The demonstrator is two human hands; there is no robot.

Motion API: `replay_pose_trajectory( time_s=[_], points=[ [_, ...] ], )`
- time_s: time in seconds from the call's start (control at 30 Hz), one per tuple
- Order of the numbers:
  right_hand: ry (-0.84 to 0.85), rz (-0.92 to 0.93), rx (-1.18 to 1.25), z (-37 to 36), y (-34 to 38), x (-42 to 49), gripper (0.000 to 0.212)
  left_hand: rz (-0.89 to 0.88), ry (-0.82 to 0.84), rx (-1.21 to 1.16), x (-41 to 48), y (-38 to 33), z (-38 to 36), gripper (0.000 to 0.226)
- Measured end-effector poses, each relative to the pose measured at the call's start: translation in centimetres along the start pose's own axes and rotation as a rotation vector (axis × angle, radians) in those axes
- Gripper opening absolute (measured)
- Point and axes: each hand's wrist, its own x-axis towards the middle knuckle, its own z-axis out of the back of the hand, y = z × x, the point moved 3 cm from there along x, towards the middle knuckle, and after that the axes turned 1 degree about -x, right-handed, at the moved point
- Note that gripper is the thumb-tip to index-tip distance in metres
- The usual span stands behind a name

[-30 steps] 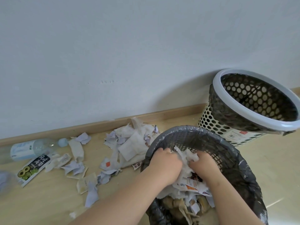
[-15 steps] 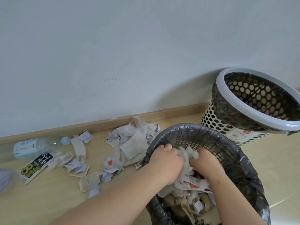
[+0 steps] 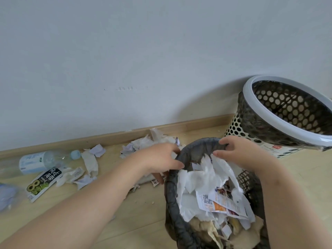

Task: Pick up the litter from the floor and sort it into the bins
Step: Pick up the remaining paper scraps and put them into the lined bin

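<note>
A dark grey mesh bin point(image 3: 170, 191) lined with a bag stands close in front of me, packed with white tissue and printed paper point(image 3: 195, 182). My left hand point(image 3: 158, 159) hovers at the bin's far left rim with loosely curled fingers and holds nothing. At the far rim my right hand point(image 3: 240, 151) also hangs loosely curled and empty, its thumb just above the paper. Torn paper scraps point(image 3: 143, 142) lie piled on the floor behind my left hand. A clear plastic bottle point(image 3: 36, 162) and a black snack wrapper point(image 3: 43, 182) lie at the left.
A second bin point(image 3: 269, 119), white-rimmed and perforated with a dark liner, leans at the right against the wall. More paper bits point(image 3: 89, 162) lie along the wooden skirting board. A blurred blue object point(image 3: 7, 194) sits at the left edge.
Both hands have come up out of the grey bin, where they were pressing the paper down, to its far rim. The paper stays in the bin.
</note>
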Motion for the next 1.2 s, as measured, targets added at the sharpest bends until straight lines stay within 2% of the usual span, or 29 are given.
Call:
replay_pose_trajectory(
  time_s=[0.13, 0.23, 0.37, 0.43, 0.6, 0.73, 0.83, 0.97, 1.03, 1.2],
  points=[
    [-0.122, -0.022, 0.056, 1.7, -0.2, -0.3, 0.033, 0.018, 0.076, -0.235, 0.2, 0.1, -1.9, 0.03],
    [-0.152, -0.048, 0.072, 2.3, -0.4, -0.5, 0.028, 0.019, 0.177, -0.388, 0.6, -0.4, -4.9, 0.03],
    [-0.152, -0.055, 0.104, 2.4, 0.0, -0.6, 0.029, -0.019, 0.296, -0.431, 1.3, -1.1, -8.1, 0.031],
    [-0.14, -0.047, 0.086, 2.1, 0.4, -0.7, 0.03, -0.03, 0.227, -0.4, 2.1, -0.9, -7.8, 0.031],
    [-0.118, 0.001, 0.039, 0.4, 2.9, -0.3, 0.033, -0.014, -0.079, -0.442, 2.7, 1.2, -2.6, 0.017],
    [-0.062, 0.075, 0.059, -2.6, 6.1, 0.9, 0.029, 0.005, -0.317, -0.209, 3.0, 4.4, 1.4, 0.019],
    [0.039, 0.092, 0.142, -6.3, 7.6, 2.1, 0.023, 0.038, -0.426, 0.022, 3.1, 6.9, 3.2, 0.028],
    [0.263, 0.007, 0.237, -12.5, 6.7, 2.5, 0.021, 0.093, -0.36, 0.272, 3.7, 10.7, 3.3, 0.033],
    [0.311, -0.053, 0.263, -15.1, 5.7, 2.9, 0.021, 0.116, -0.331, 0.315, 4.2, 12.8, 2.7, 0.035],
    [0.18, -0.088, 0.236, -17.6, 5.0, 4.9, 0.046, 0.009, -0.356, 0.396, 5.1, 15.3, 1.6, 0.045]
  ],
)
